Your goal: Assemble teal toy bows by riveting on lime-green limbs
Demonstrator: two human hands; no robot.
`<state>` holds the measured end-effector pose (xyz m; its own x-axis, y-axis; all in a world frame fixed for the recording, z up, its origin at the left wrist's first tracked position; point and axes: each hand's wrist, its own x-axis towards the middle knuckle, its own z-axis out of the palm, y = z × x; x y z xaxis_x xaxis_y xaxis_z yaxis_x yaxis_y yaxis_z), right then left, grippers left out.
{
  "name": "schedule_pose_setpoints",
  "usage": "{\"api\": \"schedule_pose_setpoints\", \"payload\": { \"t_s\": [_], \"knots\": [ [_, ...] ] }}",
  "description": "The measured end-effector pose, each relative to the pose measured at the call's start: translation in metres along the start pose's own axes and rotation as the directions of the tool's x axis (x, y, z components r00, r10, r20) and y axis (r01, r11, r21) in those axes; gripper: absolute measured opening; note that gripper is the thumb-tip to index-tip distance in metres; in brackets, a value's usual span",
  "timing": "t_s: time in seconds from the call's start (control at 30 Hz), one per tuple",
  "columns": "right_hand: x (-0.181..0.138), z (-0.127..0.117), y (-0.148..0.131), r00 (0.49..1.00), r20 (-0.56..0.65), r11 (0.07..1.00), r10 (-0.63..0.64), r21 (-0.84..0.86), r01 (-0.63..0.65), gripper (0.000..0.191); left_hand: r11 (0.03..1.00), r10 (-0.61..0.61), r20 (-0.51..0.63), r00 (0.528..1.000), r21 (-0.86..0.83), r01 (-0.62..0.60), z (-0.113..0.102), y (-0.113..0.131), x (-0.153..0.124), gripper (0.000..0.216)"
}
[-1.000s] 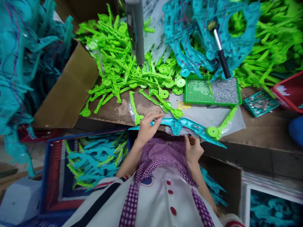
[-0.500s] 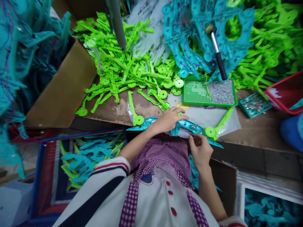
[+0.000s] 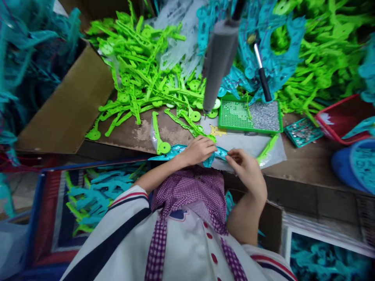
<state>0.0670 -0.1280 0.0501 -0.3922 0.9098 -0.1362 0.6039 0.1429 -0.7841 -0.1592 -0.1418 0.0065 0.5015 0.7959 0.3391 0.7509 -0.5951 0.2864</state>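
A long turquoise plastic part lies along the near edge of the bench, with its middle under my hands. My left hand rests over it, fingers bent and closed on it. Just to the right, my right hand has thumb and fingers pinched together at the part's upper edge; whatever they hold is too small to make out. One lime-green arm with a round end sits by the part's left side. Another green arm is at the right, partly behind my right hand.
A grey electric screwdriver hangs above the bench. Beyond are a green tray of small metal pieces, a black-handled hammer, a pile of green arms, a red bin and a blue bucket. A cardboard flap stands left.
My right hand has moved from the part's lower right side up to its upper edge. My left hand stays on the part. The hanging screwdriver has swung right and looms larger.
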Motion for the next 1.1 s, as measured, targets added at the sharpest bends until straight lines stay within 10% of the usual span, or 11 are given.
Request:
{"api": "schedule_pose_setpoints", "payload": {
  "t_s": [0.17, 0.4, 0.7, 0.87, 1.1],
  "knots": [
    [0.044, -0.013, -0.019, 0.966, 0.243, 0.982, -0.084, -0.144, 0.121, 0.021, 0.998, -0.059, -0.135, 0.989, 0.022, 0.063, 0.008, 0.011, -0.029, 0.020],
    [0.076, -0.039, -0.041, 0.702, 0.660, 0.853, -0.266, -0.178, 0.490, 0.020, 0.990, -0.140, -0.211, 0.968, -0.015, 0.140, 0.008, 0.029, -0.042, 0.019],
    [0.018, -0.038, 0.000, 0.895, 0.412, 0.955, -0.172, -0.155, 0.254, 0.024, 0.990, -0.030, -0.122, 0.992, -0.137, 0.013, 0.013, 0.026, -0.011, 0.029],
    [0.003, -0.027, 0.009, 0.891, 0.419, 0.961, -0.172, -0.129, 0.246, 0.023, 0.974, 0.084, 0.008, 0.996, -0.212, -0.081, 0.012, 0.043, -0.037, 0.025],
    [0.034, -0.026, -0.015, 0.863, 0.419, 0.883, -0.284, -0.238, 0.406, 0.027, 0.925, -0.286, -0.190, 0.939, -0.312, 0.219, 0.026, 0.064, -0.044, 0.018]
  ]
}}
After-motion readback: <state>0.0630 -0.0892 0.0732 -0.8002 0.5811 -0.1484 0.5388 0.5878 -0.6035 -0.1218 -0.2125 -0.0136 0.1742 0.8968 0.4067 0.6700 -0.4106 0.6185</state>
